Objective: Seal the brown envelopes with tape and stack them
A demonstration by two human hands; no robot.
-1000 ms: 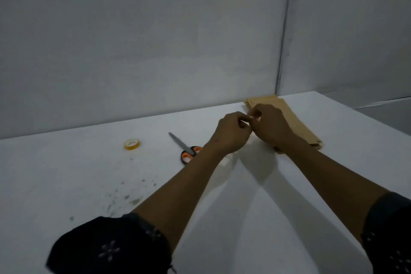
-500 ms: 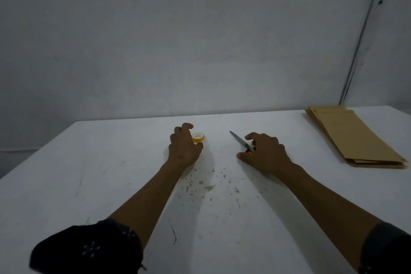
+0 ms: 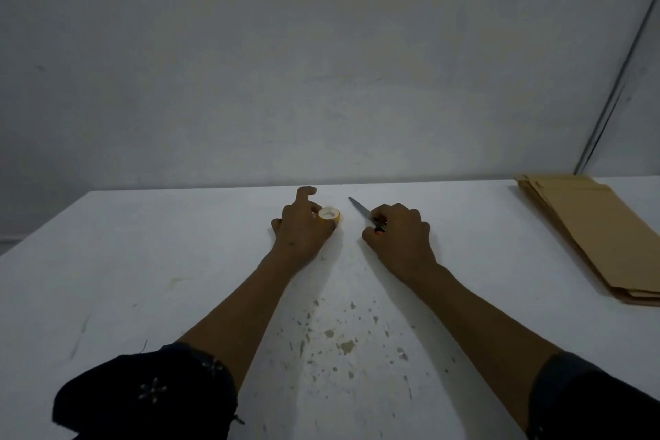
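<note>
Head view: a white table is seen against a grey wall, with both forearms stretched across it.
Left sleeve: a dark sleeve with small flower patterns is seen at the lower left edge.
Left hand: the left hand is laid on the table with its fingers curled round the tape roll, which is gripped between thumb and fingers; the index finger is raised above the roll.
Tape roll: a small yellow roll with a pale core is seen flat on the table, near the far edge.
Stains: brownish specks are scattered on the table between the two forearms.
Scissors: the scissors are laid just right of the roll, blade pointed away and to the left; only a bit of orange handle is shown under the fingers.
Right hand: the right hand is closed over the scissor handles, which are gripped.
Brown envelopes: a stack of brown envelopes is laid flat at the far right of the table, well apart from both hands.
</note>
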